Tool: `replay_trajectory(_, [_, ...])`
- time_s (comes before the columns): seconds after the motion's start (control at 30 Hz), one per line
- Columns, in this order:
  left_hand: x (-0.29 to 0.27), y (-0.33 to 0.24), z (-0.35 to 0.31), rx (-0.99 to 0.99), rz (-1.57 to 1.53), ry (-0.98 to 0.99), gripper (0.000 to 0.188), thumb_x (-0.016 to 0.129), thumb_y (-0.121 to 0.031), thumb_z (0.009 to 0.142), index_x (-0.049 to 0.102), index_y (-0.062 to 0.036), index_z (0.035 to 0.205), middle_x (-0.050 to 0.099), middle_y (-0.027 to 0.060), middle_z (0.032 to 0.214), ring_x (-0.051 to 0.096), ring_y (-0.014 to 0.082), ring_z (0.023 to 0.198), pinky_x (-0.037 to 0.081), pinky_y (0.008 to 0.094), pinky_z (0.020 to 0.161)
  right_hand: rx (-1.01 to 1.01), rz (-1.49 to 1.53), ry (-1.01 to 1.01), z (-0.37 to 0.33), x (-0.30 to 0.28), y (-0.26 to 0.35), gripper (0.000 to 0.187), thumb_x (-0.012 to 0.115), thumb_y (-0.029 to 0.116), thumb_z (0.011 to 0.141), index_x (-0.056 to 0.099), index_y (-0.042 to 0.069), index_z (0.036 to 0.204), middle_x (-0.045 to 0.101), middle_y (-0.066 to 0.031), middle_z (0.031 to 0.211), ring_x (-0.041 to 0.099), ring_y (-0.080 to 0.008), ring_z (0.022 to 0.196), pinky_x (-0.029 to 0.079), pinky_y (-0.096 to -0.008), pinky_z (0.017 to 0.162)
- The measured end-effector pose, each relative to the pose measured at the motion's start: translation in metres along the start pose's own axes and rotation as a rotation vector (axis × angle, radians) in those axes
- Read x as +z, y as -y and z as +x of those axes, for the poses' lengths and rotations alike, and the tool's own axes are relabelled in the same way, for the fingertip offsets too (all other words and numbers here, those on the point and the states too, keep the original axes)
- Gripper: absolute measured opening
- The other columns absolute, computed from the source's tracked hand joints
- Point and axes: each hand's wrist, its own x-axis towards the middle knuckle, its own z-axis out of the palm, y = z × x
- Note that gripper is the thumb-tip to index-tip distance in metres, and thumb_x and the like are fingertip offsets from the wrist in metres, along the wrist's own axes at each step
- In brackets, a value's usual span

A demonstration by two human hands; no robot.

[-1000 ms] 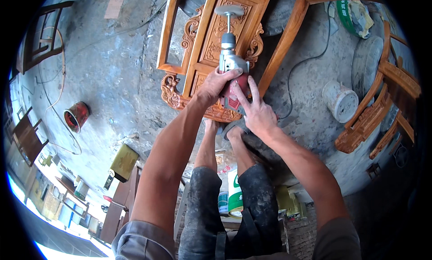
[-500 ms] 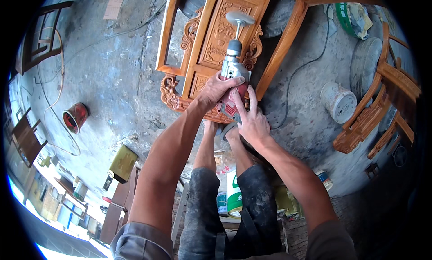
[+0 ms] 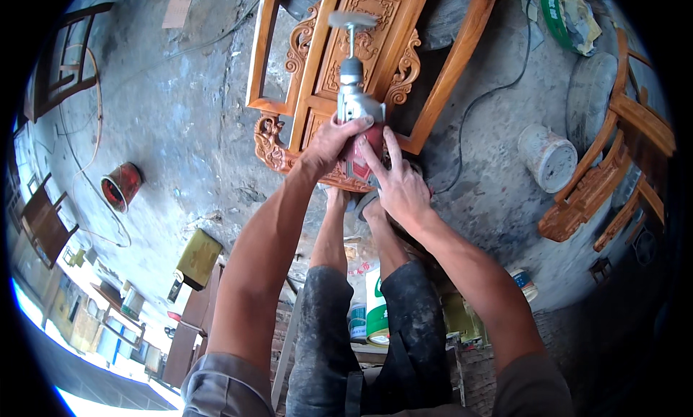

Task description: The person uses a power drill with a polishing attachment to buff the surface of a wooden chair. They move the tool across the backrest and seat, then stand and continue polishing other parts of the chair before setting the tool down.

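A red and silver power drill (image 3: 352, 98) is held in both my hands, its chuck pointing away from me. A round polishing disc (image 3: 353, 19) on a thin shaft sits in the chuck, blurred at its rim. My left hand (image 3: 334, 144) is closed round the drill body, thumb on top. My right hand (image 3: 401, 188) grips the rear, two fingers stretched along the casing; the handle is hidden beneath. Under the drill lies a carved wooden chair (image 3: 312, 108) with scrolled edges and a relief panel (image 3: 364, 34). The disc is over that panel; contact I cannot tell.
A black cable (image 3: 462, 139) runs over the concrete floor at the right. Farther right are a white bucket (image 3: 550, 161) and more carved wooden furniture (image 3: 588, 190). A red bucket (image 3: 121, 186) lies tipped at the left, near a hose (image 3: 99, 121). Tins (image 3: 377, 312) stand between my legs.
My hands and the drill have shifted left, carrying the disc left across the carved panel. The grip of both hands stays the same.
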Motion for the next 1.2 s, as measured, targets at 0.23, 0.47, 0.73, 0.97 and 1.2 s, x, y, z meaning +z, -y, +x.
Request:
replay_trajectory(0.23, [-0.006,0.012,-0.009,-0.013,-0.005,0.006,0.053,0.08,-0.032,0.084,0.059,-0.0034,0.124,0.069,0.0078,0.105,0.068,0.0176,0.09,0.058,0.033,0.081,0.028,0.077,0.124,-0.008,0.003,0.009,0.097,0.064,0.001,0.076,0.023,0.03,0.159,0.018,-0.0282,0.161,0.068,-0.0435,0.084,0.059,-0.0498,0.075])
replay_trajectory(0.47, [0.003,0.012,-0.003,0.015,0.025,0.018,0.058,0.083,-0.031,0.081,0.057,-0.0023,0.125,0.069,0.0085,0.107,0.067,0.016,0.09,0.058,0.0307,0.081,-0.004,-0.056,-0.014,-0.015,0.02,-0.003,0.103,0.066,0.0,0.074,0.018,0.029,0.161,0.016,-0.0282,0.162,0.067,-0.0306,0.075,0.06,-0.0401,0.067])
replay_trajectory(0.73, [-0.014,0.051,-0.039,-0.072,-0.118,0.003,0.052,0.078,-0.026,0.086,0.056,-0.0036,0.128,0.066,0.0087,0.117,0.064,0.0191,0.105,0.052,0.0368,0.096,-0.042,0.013,0.191,-0.043,0.02,0.022,0.101,0.065,0.001,0.077,0.016,0.029,0.161,0.015,-0.0296,0.162,0.068,-0.0325,0.075,0.061,-0.0402,0.06])
replay_trajectory(0.97, [-0.025,0.044,-0.04,-0.015,-0.018,-0.015,0.053,0.079,-0.029,0.086,0.057,-0.0033,0.126,0.068,0.0071,0.111,0.066,0.0166,0.096,0.055,0.033,0.087,-0.037,0.087,0.05,-0.038,0.03,0.031,0.099,0.062,-0.002,0.078,0.017,0.028,0.161,0.013,-0.0279,0.163,0.068,-0.0332,0.075,0.061,-0.042,0.065])
replay_trajectory(1.2, [-0.026,0.077,-0.066,-0.074,-0.05,-0.114,0.058,0.082,-0.032,0.082,0.058,-0.0023,0.126,0.068,0.0091,0.109,0.065,0.0157,0.095,0.055,0.0318,0.086,-0.066,0.018,0.111,-0.068,0.043,0.043,0.1,0.062,-0.002,0.075,0.019,0.028,0.161,0.016,-0.0314,0.161,0.064,-0.0328,0.073,0.06,-0.0399,0.062])
